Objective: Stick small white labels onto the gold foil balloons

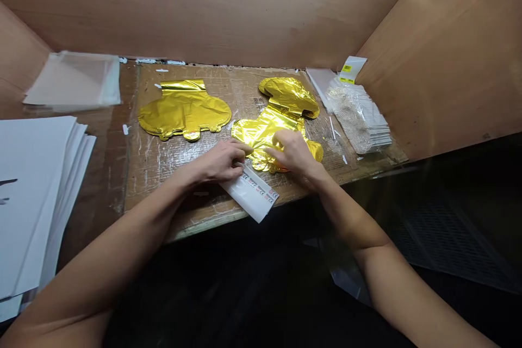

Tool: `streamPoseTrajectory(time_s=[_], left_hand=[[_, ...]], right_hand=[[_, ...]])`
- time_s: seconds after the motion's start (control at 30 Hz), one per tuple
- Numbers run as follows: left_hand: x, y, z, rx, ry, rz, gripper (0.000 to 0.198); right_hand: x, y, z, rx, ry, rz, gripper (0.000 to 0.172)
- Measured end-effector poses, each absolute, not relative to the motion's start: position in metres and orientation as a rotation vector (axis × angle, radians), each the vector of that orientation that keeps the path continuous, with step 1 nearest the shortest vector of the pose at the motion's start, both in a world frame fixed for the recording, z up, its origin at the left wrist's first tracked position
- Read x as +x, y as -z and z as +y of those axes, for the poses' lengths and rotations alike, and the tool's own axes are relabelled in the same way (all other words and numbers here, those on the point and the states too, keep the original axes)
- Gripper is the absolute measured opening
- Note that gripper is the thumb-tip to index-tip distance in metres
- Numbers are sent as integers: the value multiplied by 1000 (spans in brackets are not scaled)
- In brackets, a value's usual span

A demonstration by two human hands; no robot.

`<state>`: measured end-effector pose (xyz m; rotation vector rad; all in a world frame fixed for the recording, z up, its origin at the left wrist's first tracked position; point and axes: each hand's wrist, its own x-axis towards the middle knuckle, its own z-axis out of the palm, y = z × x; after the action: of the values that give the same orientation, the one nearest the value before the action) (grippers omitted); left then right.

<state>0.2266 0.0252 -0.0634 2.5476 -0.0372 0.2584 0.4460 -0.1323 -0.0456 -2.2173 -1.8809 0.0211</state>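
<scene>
My left hand (225, 161) is closed on a white sticker sheet (253, 196) with rows of small CE marks, which sticks out below the fingers past the table's front edge. Its fingertips reach the left side of a gold foil balloon (265, 129) lying flat. Over the right part of that balloon is my right hand (294, 151), its fingers bent and the thumb apart from them. Nothing shows between them. Behind, a folded gold foil piece (290, 95) adjoins the balloon. To the left lies a stack of flat gold foil balloons (185, 111).
Clear plastic bags (77, 80) lie at the back left, with a stack of white sheets (32, 190) nearer. At the right sits a plastic-wrapped bundle of thin white packets (361, 117). Wooden panels (204, 11) enclose the cardboard-covered table (153, 166). White scraps are scattered about.
</scene>
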Motion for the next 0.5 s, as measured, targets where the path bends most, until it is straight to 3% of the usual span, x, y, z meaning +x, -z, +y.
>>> streamPoseTrajectory(time_s=[0.23,0.5], left_hand=[[223,52,13,2481,-414,-67,7],[228,65,3,2507,-236,-128,11]], right_hand=[[466,43,-121,-1948,-675,-1795,30],[494,-4,-101,-1856,-1013,-1781,35]])
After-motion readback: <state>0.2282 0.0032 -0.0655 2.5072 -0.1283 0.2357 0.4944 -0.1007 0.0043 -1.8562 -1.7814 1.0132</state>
